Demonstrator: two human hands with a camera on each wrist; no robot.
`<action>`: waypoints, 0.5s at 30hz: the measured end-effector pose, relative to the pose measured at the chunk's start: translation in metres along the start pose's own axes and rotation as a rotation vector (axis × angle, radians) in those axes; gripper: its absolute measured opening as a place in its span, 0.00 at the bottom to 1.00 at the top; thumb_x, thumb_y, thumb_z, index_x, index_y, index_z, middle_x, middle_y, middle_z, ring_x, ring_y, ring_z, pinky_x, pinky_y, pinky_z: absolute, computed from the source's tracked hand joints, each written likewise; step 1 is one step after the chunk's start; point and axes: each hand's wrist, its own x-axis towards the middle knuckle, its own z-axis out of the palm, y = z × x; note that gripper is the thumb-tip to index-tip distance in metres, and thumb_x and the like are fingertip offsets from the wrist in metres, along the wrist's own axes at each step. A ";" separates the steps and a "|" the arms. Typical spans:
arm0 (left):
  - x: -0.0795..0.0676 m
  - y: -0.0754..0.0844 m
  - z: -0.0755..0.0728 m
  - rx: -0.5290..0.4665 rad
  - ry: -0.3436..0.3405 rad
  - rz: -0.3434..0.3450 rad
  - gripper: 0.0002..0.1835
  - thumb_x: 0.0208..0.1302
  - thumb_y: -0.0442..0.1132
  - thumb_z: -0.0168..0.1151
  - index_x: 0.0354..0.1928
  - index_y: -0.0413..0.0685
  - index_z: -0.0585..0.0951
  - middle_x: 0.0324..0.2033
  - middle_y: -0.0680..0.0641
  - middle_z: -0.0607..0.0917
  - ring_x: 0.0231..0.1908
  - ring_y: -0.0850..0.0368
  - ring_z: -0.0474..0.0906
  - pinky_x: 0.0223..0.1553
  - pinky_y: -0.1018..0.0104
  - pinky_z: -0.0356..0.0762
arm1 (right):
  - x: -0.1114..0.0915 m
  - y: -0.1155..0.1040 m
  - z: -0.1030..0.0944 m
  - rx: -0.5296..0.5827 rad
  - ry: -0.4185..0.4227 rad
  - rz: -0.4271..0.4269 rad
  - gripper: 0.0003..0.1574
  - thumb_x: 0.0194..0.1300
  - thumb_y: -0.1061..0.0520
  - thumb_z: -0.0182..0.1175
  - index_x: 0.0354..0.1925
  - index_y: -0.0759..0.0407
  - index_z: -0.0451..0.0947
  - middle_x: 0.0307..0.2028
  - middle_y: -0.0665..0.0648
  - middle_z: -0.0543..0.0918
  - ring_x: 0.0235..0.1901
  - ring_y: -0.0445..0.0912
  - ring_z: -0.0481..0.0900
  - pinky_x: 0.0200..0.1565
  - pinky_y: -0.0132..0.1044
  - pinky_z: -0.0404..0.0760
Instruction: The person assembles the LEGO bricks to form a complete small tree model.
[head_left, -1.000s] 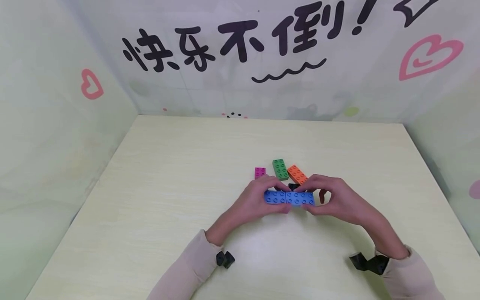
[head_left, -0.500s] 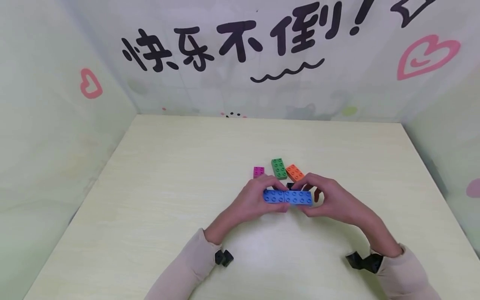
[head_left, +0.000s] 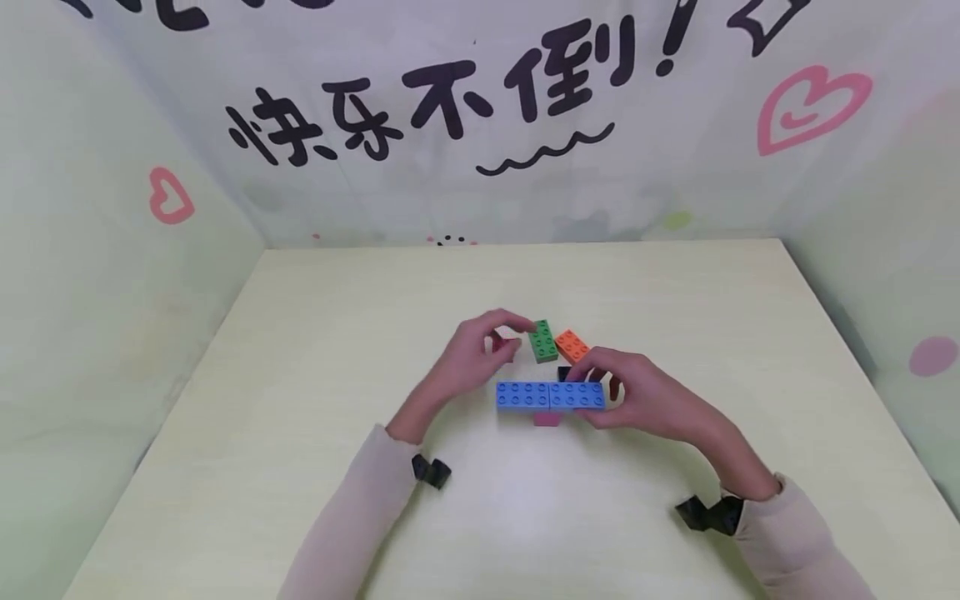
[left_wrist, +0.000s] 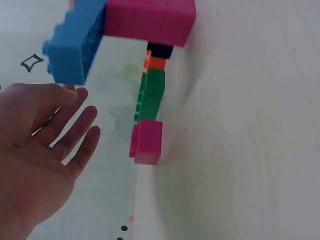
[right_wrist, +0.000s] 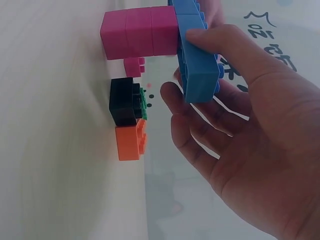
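Two blue building bricks lie end to end across the top of a stack of three magenta bricks, like a T standing on the table. My right hand pinches the right blue brick between thumb and fingers. My left hand is off the stack, fingers loosely spread and holding nothing. In the head view it hovers beside the green brick, over a loose magenta brick that it mostly hides there. That magenta brick shows plainly in the left wrist view.
An orange brick lies right of the green one. A black brick sits behind the blue bricks, partly covered by the right fingers in the head view. Printed walls border the table at back and sides.
My left hand has let go of the left blue brick and moved back and left toward the loose magenta brick. The right hand keeps its hold. The head view has shifted slightly.
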 end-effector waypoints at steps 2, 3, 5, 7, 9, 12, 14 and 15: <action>0.013 -0.010 -0.002 0.060 -0.021 -0.022 0.19 0.67 0.29 0.60 0.57 0.52 0.80 0.54 0.56 0.81 0.51 0.53 0.77 0.49 0.58 0.77 | 0.000 0.000 0.000 0.001 -0.004 0.008 0.27 0.53 0.60 0.75 0.47 0.44 0.75 0.46 0.41 0.80 0.41 0.46 0.76 0.36 0.40 0.79; 0.018 -0.014 -0.002 0.076 -0.052 -0.041 0.20 0.67 0.29 0.60 0.59 0.52 0.79 0.56 0.55 0.79 0.51 0.53 0.78 0.48 0.59 0.78 | 0.000 0.000 0.001 0.004 -0.007 0.011 0.26 0.53 0.60 0.75 0.47 0.44 0.75 0.46 0.41 0.80 0.41 0.46 0.76 0.36 0.41 0.79; 0.027 -0.022 0.001 0.105 -0.125 -0.076 0.23 0.66 0.30 0.62 0.62 0.54 0.77 0.60 0.55 0.76 0.53 0.55 0.77 0.49 0.61 0.77 | -0.001 0.000 0.002 0.010 -0.012 0.016 0.26 0.53 0.60 0.75 0.47 0.44 0.75 0.45 0.41 0.80 0.41 0.47 0.77 0.36 0.41 0.79; 0.033 -0.029 0.005 0.119 -0.202 -0.104 0.26 0.65 0.33 0.64 0.65 0.56 0.75 0.63 0.55 0.74 0.56 0.57 0.74 0.53 0.62 0.75 | -0.001 0.000 0.003 0.015 -0.012 0.017 0.26 0.53 0.60 0.75 0.47 0.44 0.75 0.45 0.41 0.80 0.41 0.48 0.77 0.36 0.42 0.80; 0.037 -0.033 0.008 0.118 -0.258 -0.126 0.29 0.63 0.34 0.65 0.67 0.56 0.73 0.65 0.55 0.72 0.58 0.58 0.73 0.56 0.62 0.73 | -0.002 -0.001 0.003 0.019 -0.011 0.015 0.26 0.53 0.60 0.75 0.47 0.44 0.75 0.46 0.41 0.80 0.42 0.48 0.77 0.36 0.43 0.80; 0.041 -0.035 0.011 0.133 -0.274 -0.135 0.32 0.60 0.33 0.67 0.67 0.56 0.73 0.64 0.55 0.72 0.62 0.60 0.67 0.61 0.64 0.66 | -0.002 -0.001 0.002 0.013 -0.007 0.009 0.25 0.54 0.59 0.74 0.47 0.44 0.75 0.46 0.41 0.80 0.42 0.48 0.76 0.36 0.42 0.79; 0.041 -0.034 0.011 0.138 -0.264 -0.135 0.32 0.59 0.32 0.68 0.66 0.55 0.73 0.63 0.55 0.73 0.58 0.60 0.69 0.57 0.64 0.69 | -0.003 -0.003 0.000 0.006 -0.003 0.009 0.25 0.54 0.59 0.75 0.47 0.44 0.75 0.46 0.41 0.80 0.42 0.48 0.76 0.36 0.43 0.79; 0.041 -0.034 0.010 0.145 -0.255 -0.131 0.31 0.59 0.32 0.68 0.65 0.54 0.74 0.62 0.55 0.74 0.55 0.60 0.70 0.55 0.65 0.71 | -0.003 -0.003 -0.001 0.003 0.000 0.009 0.25 0.54 0.59 0.75 0.47 0.44 0.75 0.45 0.41 0.80 0.42 0.47 0.76 0.36 0.43 0.80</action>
